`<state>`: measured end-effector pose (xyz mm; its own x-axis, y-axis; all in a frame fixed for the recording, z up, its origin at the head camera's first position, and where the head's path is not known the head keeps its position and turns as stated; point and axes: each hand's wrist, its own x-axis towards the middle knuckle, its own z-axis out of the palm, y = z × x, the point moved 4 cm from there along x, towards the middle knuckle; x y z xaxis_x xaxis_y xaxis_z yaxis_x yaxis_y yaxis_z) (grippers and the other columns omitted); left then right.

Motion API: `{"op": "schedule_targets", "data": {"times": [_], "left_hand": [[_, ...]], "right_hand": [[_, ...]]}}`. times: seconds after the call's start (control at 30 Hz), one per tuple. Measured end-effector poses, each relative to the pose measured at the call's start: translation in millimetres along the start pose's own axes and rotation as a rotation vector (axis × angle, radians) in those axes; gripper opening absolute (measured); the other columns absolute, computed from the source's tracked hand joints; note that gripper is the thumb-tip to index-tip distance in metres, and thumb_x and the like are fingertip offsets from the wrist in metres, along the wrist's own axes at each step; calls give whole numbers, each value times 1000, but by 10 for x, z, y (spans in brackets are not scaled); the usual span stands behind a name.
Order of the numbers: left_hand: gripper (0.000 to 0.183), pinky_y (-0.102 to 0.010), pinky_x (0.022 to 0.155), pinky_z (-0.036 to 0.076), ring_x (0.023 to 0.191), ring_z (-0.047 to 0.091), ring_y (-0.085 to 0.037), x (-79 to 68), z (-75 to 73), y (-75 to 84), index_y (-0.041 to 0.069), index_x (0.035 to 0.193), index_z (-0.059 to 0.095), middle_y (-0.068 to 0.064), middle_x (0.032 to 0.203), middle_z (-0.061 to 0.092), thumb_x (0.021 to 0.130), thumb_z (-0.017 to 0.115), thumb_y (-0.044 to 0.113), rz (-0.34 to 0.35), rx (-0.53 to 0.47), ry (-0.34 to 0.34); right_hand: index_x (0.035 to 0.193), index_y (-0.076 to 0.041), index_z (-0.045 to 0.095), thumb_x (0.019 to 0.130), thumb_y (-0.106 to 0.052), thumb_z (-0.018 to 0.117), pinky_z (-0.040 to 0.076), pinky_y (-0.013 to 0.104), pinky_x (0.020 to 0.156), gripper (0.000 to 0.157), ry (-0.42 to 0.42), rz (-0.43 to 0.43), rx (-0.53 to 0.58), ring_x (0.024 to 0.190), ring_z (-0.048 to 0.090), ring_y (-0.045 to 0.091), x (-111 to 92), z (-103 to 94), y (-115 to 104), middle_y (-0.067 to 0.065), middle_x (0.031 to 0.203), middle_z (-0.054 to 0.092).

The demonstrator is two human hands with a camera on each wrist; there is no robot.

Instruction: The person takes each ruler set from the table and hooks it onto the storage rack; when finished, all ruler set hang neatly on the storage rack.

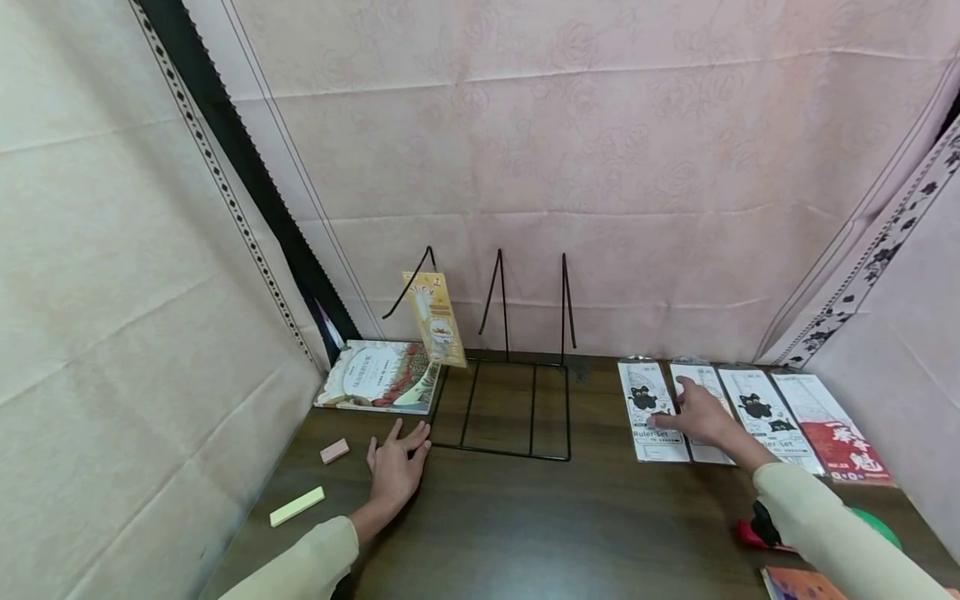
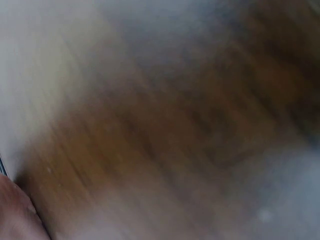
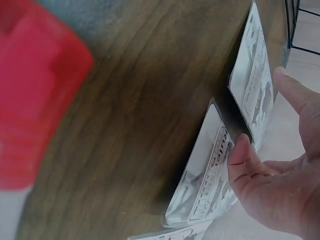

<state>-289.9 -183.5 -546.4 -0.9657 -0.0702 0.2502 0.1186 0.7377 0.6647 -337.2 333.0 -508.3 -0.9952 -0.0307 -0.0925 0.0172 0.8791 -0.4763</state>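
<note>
My left hand (image 1: 397,471) rests on the table at the front left corner of a black wire display rack (image 1: 495,452), fingers spread; whether they touch the wire I cannot tell. One yellow packet (image 1: 437,321) hangs from the rack's left hook. On the right, my right hand (image 1: 703,414) reaches over the row of ruler set packs, thumb and forefinger apart. The leftmost ruler set pack (image 1: 651,429) lies by the thumb; the second ruler set pack (image 1: 693,372) lies partly hidden under the hand. In the right wrist view, the fingers hover close to a ruler set pack (image 3: 202,172).
A picture booklet (image 1: 378,375) lies left of the rack. Nearer are a pink block (image 1: 334,451) and a pale yellow stick (image 1: 297,506). A red-and-white pack (image 1: 843,442) ends the right row. A red object (image 1: 750,535), a green object (image 1: 876,527) and an orange booklet (image 1: 798,585) lie by the right sleeve.
</note>
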Motion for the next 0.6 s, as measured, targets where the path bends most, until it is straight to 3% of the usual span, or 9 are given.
{"op": "schedule_targets", "data": {"times": [0.2,0.4,0.6], "left_hand": [[37,-68,112,3,144,34,-31,8,9,5,16,127,64,2,132,62,91,66,20,5,7,-10],[36,-67,113,2,144,35,-30,12,-5,9,17,127,65,2,131,62,91,66,20,8,4,5],[36,-68,111,3,143,36,-32,-2,-4,12,16,126,65,1,131,63,90,67,19,16,-1,19]], "right_hand": [[143,13,26,71,-55,78,52,48,78,112,14,-40,-5,102,60,43,13,28,-25,35,117,58],[130,13,42,70,-50,81,50,44,73,96,44,-54,-37,94,59,36,50,42,-59,31,111,58],[132,13,40,70,-47,82,49,42,72,96,24,-27,-48,92,57,33,56,58,-66,29,109,57]]}}
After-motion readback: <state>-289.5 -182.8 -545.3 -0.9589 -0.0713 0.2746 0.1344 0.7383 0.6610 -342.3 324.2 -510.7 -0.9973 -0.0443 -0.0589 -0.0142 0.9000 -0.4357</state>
